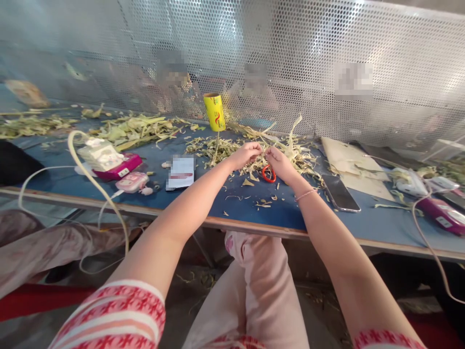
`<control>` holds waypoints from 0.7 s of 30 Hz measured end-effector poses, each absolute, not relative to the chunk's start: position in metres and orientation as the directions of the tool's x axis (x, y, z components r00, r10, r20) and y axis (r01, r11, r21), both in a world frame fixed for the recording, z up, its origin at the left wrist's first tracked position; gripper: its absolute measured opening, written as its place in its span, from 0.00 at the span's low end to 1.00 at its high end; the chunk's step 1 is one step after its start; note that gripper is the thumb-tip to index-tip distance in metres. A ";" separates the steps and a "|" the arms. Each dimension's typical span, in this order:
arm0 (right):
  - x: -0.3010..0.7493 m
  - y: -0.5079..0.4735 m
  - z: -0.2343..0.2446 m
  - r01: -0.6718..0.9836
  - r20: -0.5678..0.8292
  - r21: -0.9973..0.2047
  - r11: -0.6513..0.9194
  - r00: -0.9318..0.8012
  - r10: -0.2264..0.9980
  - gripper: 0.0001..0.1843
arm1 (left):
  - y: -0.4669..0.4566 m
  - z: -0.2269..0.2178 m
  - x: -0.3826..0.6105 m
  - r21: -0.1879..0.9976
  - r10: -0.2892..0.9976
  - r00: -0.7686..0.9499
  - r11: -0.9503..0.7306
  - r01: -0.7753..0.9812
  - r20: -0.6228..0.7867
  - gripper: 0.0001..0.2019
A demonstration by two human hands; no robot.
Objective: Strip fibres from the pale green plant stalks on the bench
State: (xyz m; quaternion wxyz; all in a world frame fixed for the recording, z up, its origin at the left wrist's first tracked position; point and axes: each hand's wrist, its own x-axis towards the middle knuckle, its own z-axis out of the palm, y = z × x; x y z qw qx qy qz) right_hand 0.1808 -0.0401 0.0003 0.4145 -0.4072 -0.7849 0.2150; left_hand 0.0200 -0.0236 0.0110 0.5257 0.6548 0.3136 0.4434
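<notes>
My left hand (247,154) is closed in a pinch over a heap of dry, pale green plant strips (228,148). Almost meeting it, my right hand (279,162) also has its fingers pressed together. Whatever the fingertips hold is too small to make out. Just below my right hand shows an orange-red looped handle (269,173), like that of small scissors; its other end is hidden. Whether the hand grips it or it lies on the table, I cannot tell. Small plant scraps (263,203) are scattered in front of my hands.
A yellow cylinder (215,112) stands behind the heap, before a perforated metal panel (290,63). On the blue table (259,218) lie a lit phone (181,172), a dark phone (341,193), cardboard (354,167), and magenta power strips (125,166) with cables. More strips lie left (141,127).
</notes>
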 end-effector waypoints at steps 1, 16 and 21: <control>0.181 -0.040 0.001 0.438 0.464 -0.701 0.563 -0.318 0.827 0.03 | -0.024 0.011 0.020 0.969 0.878 0.410 -0.233 -0.081 0.246 0.07; 0.182 -0.038 -0.004 0.316 0.430 -0.800 0.510 -0.289 0.855 0.03 | -0.027 0.013 0.022 0.967 0.903 0.369 -0.152 -0.206 0.221 0.08; 0.185 -0.042 -0.003 0.495 0.543 -0.605 0.623 -0.316 0.778 0.05 | -0.025 0.011 0.022 0.978 0.924 0.341 -0.123 -0.167 0.174 0.15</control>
